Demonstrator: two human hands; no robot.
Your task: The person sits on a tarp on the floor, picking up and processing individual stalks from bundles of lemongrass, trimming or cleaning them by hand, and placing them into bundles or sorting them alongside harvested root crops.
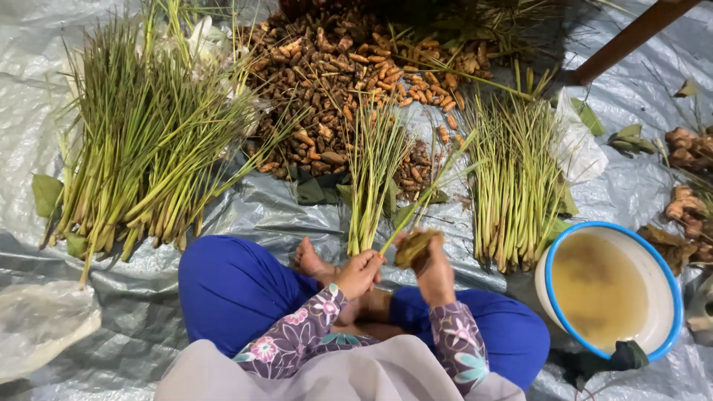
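Left hand [359, 272] is gripping the base of a small lemongrass bundle [371, 178], right hand [433, 269] is clutching a folded leaf [416, 246], bowl of murky water [607, 289] sitting nearby.

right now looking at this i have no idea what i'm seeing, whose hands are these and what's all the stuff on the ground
There is one picture, taken by a camera on a person's head, looking down at their own lap and hands. The person sits cross-legged on a grey plastic sheet.

The left hand grips the base of a small bunch of green stalks. The right hand holds a brownish-green leaf or strip beside that bunch.

Around them lie a big pile of stalks on the left, another stalk pile on the right, and a heap of brown roots at the top. At lower right stands a white basin with a blue rim, holding cloudy water.
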